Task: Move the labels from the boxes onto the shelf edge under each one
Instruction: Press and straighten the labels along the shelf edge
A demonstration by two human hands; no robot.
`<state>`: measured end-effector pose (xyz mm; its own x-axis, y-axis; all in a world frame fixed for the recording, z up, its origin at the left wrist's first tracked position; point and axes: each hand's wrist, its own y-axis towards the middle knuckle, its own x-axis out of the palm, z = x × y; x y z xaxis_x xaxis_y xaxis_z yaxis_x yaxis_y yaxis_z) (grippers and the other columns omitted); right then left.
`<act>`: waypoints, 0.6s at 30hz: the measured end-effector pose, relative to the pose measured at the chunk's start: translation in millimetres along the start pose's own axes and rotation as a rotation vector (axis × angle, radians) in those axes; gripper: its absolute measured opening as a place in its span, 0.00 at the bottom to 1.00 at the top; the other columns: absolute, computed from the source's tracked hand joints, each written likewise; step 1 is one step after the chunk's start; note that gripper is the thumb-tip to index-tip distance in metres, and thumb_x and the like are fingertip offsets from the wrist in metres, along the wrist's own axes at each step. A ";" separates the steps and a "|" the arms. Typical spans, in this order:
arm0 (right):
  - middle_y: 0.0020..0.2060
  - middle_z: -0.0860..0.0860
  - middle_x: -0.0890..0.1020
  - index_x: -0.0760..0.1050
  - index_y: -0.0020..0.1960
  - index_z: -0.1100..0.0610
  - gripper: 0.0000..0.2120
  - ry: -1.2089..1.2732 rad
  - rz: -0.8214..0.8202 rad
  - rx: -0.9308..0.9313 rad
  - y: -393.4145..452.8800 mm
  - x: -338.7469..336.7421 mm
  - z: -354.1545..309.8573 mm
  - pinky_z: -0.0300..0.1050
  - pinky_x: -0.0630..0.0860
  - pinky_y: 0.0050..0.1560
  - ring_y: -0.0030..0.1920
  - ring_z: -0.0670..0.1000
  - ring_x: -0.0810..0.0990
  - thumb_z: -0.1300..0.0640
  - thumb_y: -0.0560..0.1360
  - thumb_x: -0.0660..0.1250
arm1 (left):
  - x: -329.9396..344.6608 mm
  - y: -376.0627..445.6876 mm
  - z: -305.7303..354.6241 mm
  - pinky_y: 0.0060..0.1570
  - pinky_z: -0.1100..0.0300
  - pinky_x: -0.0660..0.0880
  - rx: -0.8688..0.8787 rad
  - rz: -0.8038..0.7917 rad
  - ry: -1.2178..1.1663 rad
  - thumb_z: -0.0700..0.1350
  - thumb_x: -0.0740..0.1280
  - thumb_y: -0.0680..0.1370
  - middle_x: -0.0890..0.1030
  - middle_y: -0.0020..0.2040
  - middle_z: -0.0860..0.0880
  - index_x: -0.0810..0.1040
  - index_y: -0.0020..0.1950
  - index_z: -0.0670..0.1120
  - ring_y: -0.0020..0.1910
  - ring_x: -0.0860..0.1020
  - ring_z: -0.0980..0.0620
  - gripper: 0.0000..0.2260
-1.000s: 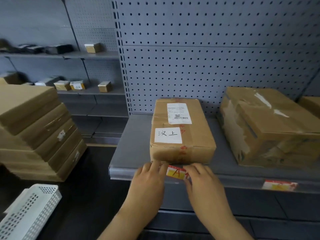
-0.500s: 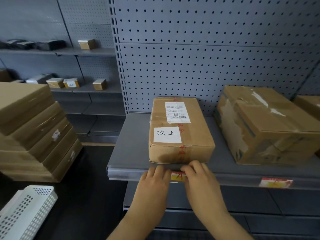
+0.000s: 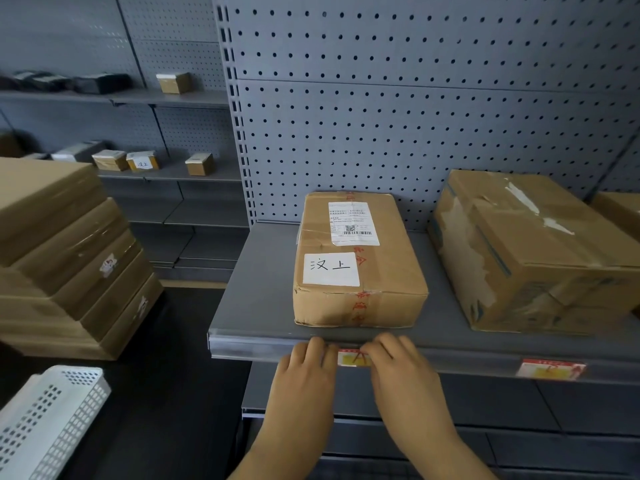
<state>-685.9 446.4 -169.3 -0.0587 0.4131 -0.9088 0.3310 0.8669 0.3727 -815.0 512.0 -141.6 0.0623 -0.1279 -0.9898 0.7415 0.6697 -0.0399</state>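
A brown cardboard box (image 3: 356, 282) lies on the grey shelf (image 3: 256, 299), with a white handwritten label (image 3: 330, 269) and a printed shipping label (image 3: 352, 223) on its top. Directly below it a red and yellow label (image 3: 351, 358) sits on the shelf's front edge (image 3: 249, 348). My left hand (image 3: 308, 372) presses the edge just left of that label. My right hand (image 3: 398, 368) covers the label's right end with its fingertips on it. A second red and yellow label (image 3: 550, 369) sits on the edge under the larger taped box (image 3: 533, 251).
A stack of flat cardboard boxes (image 3: 65, 258) stands at the left. A white perforated basket (image 3: 45, 424) lies at the lower left. Small boxes (image 3: 142, 160) sit on far shelves behind. Another box (image 3: 620, 209) shows at the right edge. Pegboard backs the shelf.
The label has gone from above the shelf lip down onto the edge strip. Both hands stay at its two ends, fingertips now lower on the strip. The camera has shifted slightly.
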 end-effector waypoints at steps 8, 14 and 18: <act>0.38 0.47 0.79 0.82 0.41 0.52 0.23 0.025 0.007 0.000 3.1 3.4 2.1 0.42 0.73 0.26 0.37 0.50 0.79 0.69 0.50 0.80 | 5.7 2.8 -2.1 0.71 0.58 0.59 -0.010 0.097 0.013 0.41 0.58 0.81 0.61 0.73 0.50 0.57 0.76 0.49 0.71 0.62 0.50 0.23; 0.39 0.47 0.80 0.83 0.44 0.52 0.23 0.041 0.011 0.017 -0.3 3.0 4.1 0.42 0.75 0.28 0.38 0.51 0.80 0.69 0.53 0.80 | 3.1 2.6 0.1 0.71 0.58 0.59 -0.036 0.049 -0.021 0.43 0.58 0.81 0.61 0.73 0.50 0.57 0.76 0.49 0.71 0.62 0.50 0.23; 0.38 0.47 0.80 0.82 0.42 0.51 0.22 0.033 0.000 0.046 -0.2 0.5 2.5 0.42 0.74 0.27 0.38 0.50 0.79 0.68 0.52 0.80 | 3.5 2.9 0.1 0.71 0.58 0.59 -0.033 0.033 -0.052 0.41 0.59 0.81 0.61 0.73 0.48 0.57 0.76 0.48 0.71 0.62 0.49 0.24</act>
<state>-683.6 445.7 -170.3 -0.0896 0.4226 -0.9019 0.3739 0.8536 0.3628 -812.6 513.5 -145.1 0.1213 -0.1428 -0.9823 0.7161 0.6979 -0.0130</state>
